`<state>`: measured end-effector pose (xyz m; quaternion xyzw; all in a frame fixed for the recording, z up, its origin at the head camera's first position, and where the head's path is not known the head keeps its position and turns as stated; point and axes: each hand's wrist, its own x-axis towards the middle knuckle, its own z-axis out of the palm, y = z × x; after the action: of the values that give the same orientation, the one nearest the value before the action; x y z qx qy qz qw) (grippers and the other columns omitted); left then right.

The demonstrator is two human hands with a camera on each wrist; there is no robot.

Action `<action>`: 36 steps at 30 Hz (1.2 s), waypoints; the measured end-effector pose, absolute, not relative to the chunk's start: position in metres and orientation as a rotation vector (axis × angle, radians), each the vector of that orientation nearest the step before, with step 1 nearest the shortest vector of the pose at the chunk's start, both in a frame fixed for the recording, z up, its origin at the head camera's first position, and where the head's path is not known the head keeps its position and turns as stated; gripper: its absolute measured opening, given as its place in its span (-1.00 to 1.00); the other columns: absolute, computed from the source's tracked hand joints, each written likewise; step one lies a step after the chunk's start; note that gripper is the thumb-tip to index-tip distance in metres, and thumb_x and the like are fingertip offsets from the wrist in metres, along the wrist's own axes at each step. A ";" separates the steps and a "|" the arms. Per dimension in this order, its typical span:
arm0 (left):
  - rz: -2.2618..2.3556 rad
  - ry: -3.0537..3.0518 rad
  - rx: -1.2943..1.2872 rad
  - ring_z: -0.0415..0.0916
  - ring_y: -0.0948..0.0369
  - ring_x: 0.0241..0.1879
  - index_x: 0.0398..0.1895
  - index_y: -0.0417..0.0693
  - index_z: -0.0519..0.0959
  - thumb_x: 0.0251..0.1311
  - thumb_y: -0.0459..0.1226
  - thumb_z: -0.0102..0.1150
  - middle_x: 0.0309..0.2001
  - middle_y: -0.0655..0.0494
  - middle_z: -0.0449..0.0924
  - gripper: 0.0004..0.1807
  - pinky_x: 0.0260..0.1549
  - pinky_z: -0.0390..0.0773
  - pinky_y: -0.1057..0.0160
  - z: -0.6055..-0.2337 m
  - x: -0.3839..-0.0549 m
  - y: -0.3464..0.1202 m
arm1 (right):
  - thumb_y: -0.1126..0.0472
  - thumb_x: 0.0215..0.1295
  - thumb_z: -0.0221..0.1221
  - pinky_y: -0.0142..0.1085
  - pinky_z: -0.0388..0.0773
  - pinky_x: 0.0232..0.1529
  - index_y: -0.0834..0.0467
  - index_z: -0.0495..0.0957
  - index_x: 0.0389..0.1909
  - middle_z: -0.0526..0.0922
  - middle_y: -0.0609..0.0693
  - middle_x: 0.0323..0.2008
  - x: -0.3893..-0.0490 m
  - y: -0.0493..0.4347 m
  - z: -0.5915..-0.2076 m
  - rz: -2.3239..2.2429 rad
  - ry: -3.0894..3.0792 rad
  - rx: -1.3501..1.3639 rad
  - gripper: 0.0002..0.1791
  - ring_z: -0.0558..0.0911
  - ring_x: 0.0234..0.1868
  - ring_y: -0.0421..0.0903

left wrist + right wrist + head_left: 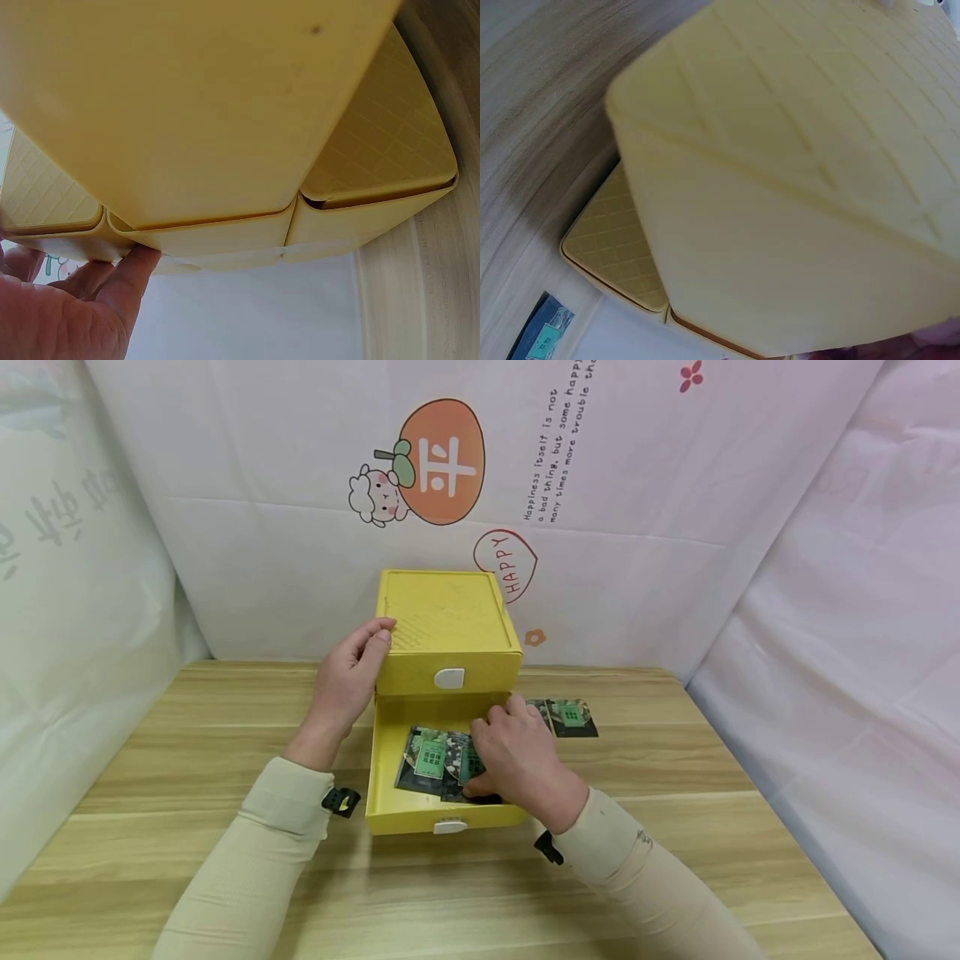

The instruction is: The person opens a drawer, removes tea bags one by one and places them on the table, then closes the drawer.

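My left hand (349,675) rests against the left side of a yellow two-tier drawer box (450,610), its thumb and fingertips at the upper front corner. In the left wrist view its fingers (133,274) touch the box's edge. The lower drawer (384,777) is pulled out towards me. Inside lie dark tea packets with green labels, one tea packet (427,758) flat at the left. Beside it my right hand (520,754) reaches in and grips another tea packet (455,770), thumb at its lower edge. The hand covers much of that packet.
Further dark packets (573,717) lie on the wooden table (645,827) to the right of the box. A closed upper drawer with a white pull tab (450,677) sits above the open one. White printed cloth (637,585) hangs behind and at both sides.
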<state>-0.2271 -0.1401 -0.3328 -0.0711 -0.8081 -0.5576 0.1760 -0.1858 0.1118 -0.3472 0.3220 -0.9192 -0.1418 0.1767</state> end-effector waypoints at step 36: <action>-1.580 -2.294 -0.204 0.40 0.10 -0.02 0.43 0.16 0.53 0.60 0.14 -0.14 0.32 0.06 0.56 -0.45 -0.01 0.38 0.08 -0.333 -0.227 -0.141 | -0.27 -0.02 0.58 -0.16 0.09 -0.28 -0.02 0.60 -0.14 0.47 -0.12 -0.53 -0.183 0.117 -0.343 -0.193 -2.686 0.999 -0.42 0.37 -0.25 0.02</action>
<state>-0.2270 -0.1405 -0.3335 -0.0720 -0.8089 -0.5572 0.1731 -0.1826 0.1173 -0.3429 0.3448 -0.9267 -0.0665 0.1341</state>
